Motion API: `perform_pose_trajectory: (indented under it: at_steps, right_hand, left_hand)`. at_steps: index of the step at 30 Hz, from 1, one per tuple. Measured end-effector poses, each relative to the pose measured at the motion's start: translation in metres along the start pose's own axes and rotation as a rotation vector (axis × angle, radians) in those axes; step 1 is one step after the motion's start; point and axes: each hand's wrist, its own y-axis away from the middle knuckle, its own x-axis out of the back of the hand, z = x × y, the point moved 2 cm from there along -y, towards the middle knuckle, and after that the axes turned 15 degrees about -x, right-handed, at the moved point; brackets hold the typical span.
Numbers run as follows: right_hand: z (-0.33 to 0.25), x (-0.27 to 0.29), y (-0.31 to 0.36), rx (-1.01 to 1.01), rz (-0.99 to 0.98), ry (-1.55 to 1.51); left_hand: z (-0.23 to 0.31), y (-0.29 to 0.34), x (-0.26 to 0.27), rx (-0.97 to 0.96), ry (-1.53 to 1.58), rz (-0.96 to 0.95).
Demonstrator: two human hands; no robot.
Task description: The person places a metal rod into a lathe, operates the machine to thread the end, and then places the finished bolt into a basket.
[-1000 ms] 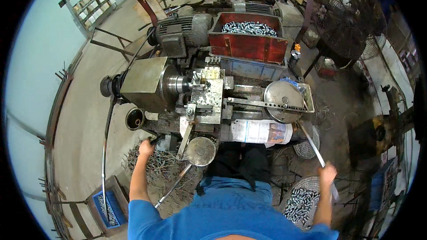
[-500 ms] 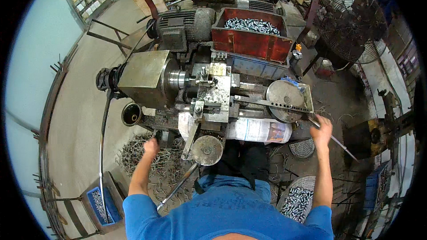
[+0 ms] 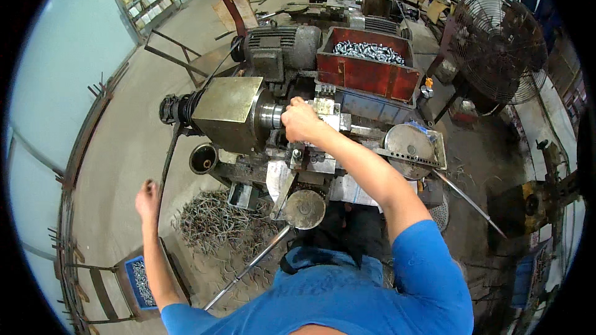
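Head cam (L of pair, fisheye), looking down over blue shirt [image 3: 347, 291], facing lathe [image 3: 226, 108], fairly nr.

Motor [image 3: 282, 48] behind headstock [image 3: 227, 115]; parts [image 3: 369, 51] in bin [image 3: 366, 77], right of motor; fan [image 3: 496, 49] farther right.

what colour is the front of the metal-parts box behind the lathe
The metal-parts box has a dark red front, seen in the head view.

The 2 bare forearms differ in pose. The right forearm [image 3: 366, 164] slants forward and leftward across the body's front, its right hand [image 3: 300, 121] knuckles up, fingers curled downward. The left forearm [image 3: 157, 257] extends forward at the far left, its left hand [image 3: 148, 200] raised with bent fingers.
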Motion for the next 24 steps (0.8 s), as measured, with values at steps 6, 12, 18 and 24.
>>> perform_pose_trajectory:
  at_steps: [6, 12, 18, 24]
  right_hand:
    - [-0.008, -0.033, -0.016, 0.009, 0.002, -0.144]
    - [-0.004, -0.03, -0.014, -0.001, -0.028, -0.132]
    - [0.003, 0.003, 0.004, -0.023, 0.001, 0.067]
    - [0.115, 0.072, 0.01, -0.355, 0.506, 0.052]
  left_hand:
    - [0.02, 0.065, -0.004, 0.164, -0.165, -0.327]
    - [0.074, 0.068, -0.005, 0.141, 0.065, -0.326]
    - [0.038, 0.065, -0.039, 0.218, 0.389, -0.341]
    - [0.033, 0.056, -0.05, 0.22, 0.557, -0.364]
